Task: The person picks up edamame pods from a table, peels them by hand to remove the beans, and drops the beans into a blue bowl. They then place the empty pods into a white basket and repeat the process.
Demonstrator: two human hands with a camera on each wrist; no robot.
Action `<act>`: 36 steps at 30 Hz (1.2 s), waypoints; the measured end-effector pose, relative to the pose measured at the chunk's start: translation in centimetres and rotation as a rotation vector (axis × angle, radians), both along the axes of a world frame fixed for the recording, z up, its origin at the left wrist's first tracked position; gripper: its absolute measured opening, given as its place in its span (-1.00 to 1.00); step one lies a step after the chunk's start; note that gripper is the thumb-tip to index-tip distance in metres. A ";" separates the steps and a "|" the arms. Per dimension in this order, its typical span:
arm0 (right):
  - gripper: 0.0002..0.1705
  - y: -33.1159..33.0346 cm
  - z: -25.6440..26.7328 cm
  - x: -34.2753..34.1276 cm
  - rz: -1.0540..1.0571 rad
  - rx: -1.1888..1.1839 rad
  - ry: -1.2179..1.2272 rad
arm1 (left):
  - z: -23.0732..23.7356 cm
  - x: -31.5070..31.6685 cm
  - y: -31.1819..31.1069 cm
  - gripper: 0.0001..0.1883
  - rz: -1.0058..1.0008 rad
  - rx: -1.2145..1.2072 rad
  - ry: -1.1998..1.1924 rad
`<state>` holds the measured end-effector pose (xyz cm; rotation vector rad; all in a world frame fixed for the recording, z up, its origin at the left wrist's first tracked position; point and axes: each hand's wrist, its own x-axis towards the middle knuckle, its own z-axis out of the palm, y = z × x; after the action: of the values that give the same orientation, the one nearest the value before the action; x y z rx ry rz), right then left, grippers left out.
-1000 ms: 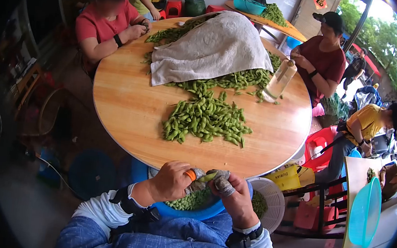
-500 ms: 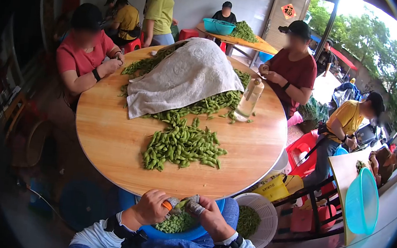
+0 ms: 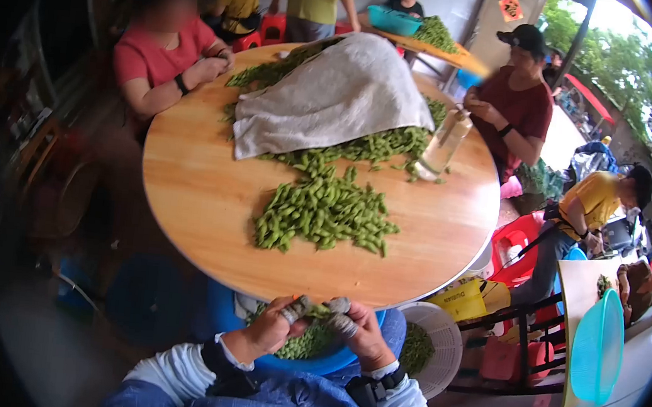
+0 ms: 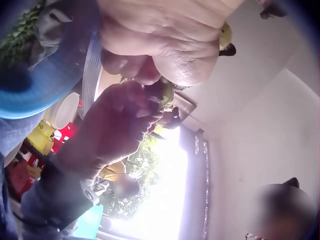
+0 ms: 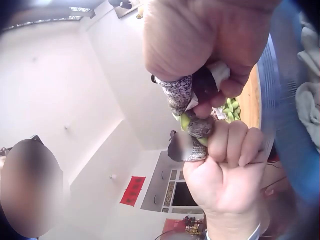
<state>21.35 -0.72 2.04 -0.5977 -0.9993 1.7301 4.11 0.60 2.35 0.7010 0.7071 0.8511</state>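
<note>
Evidently, one slim green pod [image 3: 320, 311] is pinched from its two sides by the grey-wrapped fingertips [image 3: 295, 309] of the left hand [image 3: 264, 332] and the right hand [image 3: 366, 337], presumably to keep it steady. It sits over a round blue plastic tub [image 3: 308, 365] containing loose green beans [image 3: 304, 343], a sensible spot if anything drops. Just beyond the hands runs the near edge of a round pale-wood table [image 3: 202, 200]; bare wood separates that edge from a heap of green pods [image 3: 325, 213], leaving reaching room. Rightward, a white slatted plastic basket [image 3: 446, 350] stands beside the tub, limiting low elbow movement there.
</note>
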 end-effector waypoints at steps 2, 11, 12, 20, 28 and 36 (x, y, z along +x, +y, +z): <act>-0.68 -0.2 -0.5 0.3 0.000 0.011 -0.034 | 0.0 0.0 0.3 -0.81 -0.050 -0.137 -0.152; -0.74 -1.0 0.9 0.6 -0.035 -0.074 -0.197 | 0.6 -0.9 0.5 -0.64 -0.130 0.919 0.755; -0.76 -1.2 1.4 0.3 -0.058 -0.082 -0.208 | 0.8 -0.8 0.5 -0.62 -0.100 1.042 0.826; -0.68 -1.8 -0.1 1.1 -0.046 -0.110 -0.326 | 2.2 -1.0 1.0 -0.62 -0.111 1.269 0.687; -0.75 -1.1 0.3 -0.4 0.040 -0.045 -0.308 | 1.7 -1.8 1.7 -0.65 -0.177 1.409 0.837; -0.66 -1.4 0.3 -1.4 0.087 0.079 -0.096 | 2.6 -1.5 1.1 -0.68 -0.115 0.979 0.264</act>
<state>19.97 -2.16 2.31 -0.5989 -1.1712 1.7424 2.59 1.72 4.97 1.7364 0.4406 0.9938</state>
